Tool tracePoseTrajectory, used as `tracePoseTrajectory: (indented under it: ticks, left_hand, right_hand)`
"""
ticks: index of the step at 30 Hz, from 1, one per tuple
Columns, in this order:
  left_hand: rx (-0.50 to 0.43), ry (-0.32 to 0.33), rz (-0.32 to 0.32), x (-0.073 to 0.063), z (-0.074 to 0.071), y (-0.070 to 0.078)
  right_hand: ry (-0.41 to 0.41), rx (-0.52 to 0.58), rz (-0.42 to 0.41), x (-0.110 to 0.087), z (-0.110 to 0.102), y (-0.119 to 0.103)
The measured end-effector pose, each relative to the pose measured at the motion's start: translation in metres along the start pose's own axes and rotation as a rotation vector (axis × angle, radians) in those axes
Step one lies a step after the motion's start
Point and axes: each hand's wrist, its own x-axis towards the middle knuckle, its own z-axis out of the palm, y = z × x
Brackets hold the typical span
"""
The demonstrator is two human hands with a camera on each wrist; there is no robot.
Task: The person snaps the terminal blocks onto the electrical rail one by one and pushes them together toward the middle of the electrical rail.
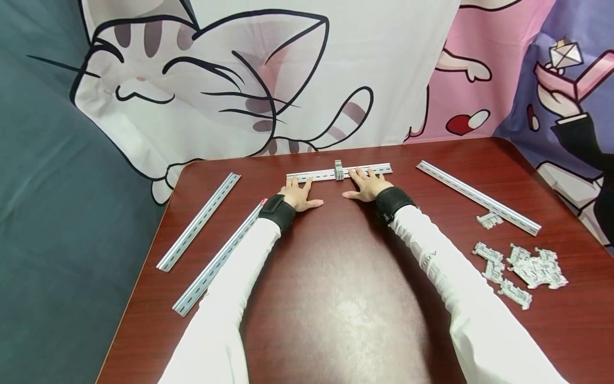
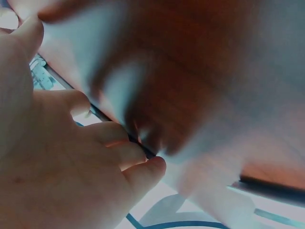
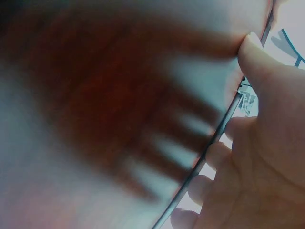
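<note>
A slotted metal DIN rail (image 1: 316, 175) lies crosswise near the far edge of the table. A small stack of grey terminal blocks (image 1: 338, 170) stands upright on it, around its middle. My left hand (image 1: 297, 196) is spread flat, its fingertips touching the rail's near edge toward the left end. To the right of the blocks, my right hand (image 1: 371, 186) rests its extended fingers on the rail, thumb pointing inward. In the right wrist view, the fingertips line up along the rail's dark edge (image 3: 181, 193). Both thumbs stand away from the rail over the tabletop.
Two more rails, an outer one (image 1: 199, 221) and an inner one (image 1: 220, 261), lie slanted at left, the inner partly behind my left arm. Another rail (image 1: 479, 197) slants at right. Near it lie a loose terminal block (image 1: 489, 220) and a cluster of several terminal blocks (image 1: 537, 268).
</note>
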Motion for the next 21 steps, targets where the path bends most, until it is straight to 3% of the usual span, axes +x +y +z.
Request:
tracePoseTrajectory:
  ticks: [3,9,14,18,21]
  left_hand:
    - [-0.01,-0.008,-0.002,0.009,-0.001,0.0]
    - [-0.007,-0.021,-0.006,0.007,-0.013,0.01]
    - [0.012,-0.029,0.007,0.011,-0.014,0.011]
    - [-0.011,-0.015,-0.012,0.013,-0.011,0.005]
    - [-0.051,-0.003,-0.016,0.009,-0.007,0.0]
  right_hand:
    - [-0.008,0.019,0.012,0.002,-0.002,0.003]
    - [0.004,0.027,0.053,0.002,-0.006,0.007]
    - [-0.008,0.043,0.069,0.008,-0.005,0.01]
    - [-0.01,0.084,0.033,0.014,-0.006,0.014]
    - [0.038,0.131,-0.005,0.013,-0.007,0.025]
